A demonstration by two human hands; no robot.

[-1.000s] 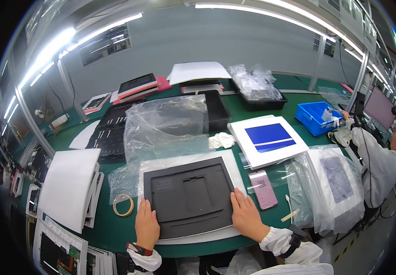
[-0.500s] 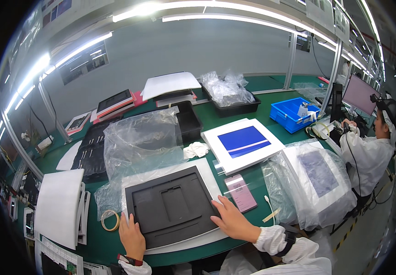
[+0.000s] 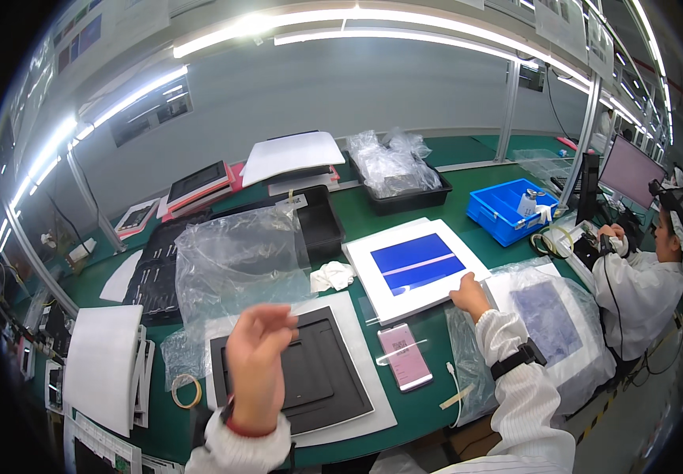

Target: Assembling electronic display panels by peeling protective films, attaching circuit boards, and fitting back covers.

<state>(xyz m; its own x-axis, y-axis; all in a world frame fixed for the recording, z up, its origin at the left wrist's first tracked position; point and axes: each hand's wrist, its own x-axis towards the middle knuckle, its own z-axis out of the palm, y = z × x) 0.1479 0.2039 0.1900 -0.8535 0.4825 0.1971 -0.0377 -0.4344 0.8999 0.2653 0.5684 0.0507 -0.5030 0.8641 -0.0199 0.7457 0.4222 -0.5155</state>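
Observation:
My right hand (image 3: 470,297) is closed on the right edge of a white picture frame (image 3: 359,258) with a blue face, which lies on the green table. My left hand (image 3: 256,359) is raised over the black frame back (image 3: 333,391); its fingers are slightly bent, blurred and hold nothing. Under the black frame back lies a white foam sheet (image 3: 379,403). A pink phone-shaped thing (image 3: 405,359) rests between the two frames, with a clear strip across it.
A clear-bagged white frame (image 3: 551,312) is at the right, by a blue bin (image 3: 507,225). Clear plastic film (image 3: 235,257) covers part of a black tray (image 3: 322,225). A tape roll (image 3: 186,391) and stacked white foam (image 3: 103,363) are at the left; a co-worker (image 3: 642,268) sits far right.
My right hand has left the black frame back and moved up and right to the white picture frame. My left hand has lifted off the black frame back's left edge.

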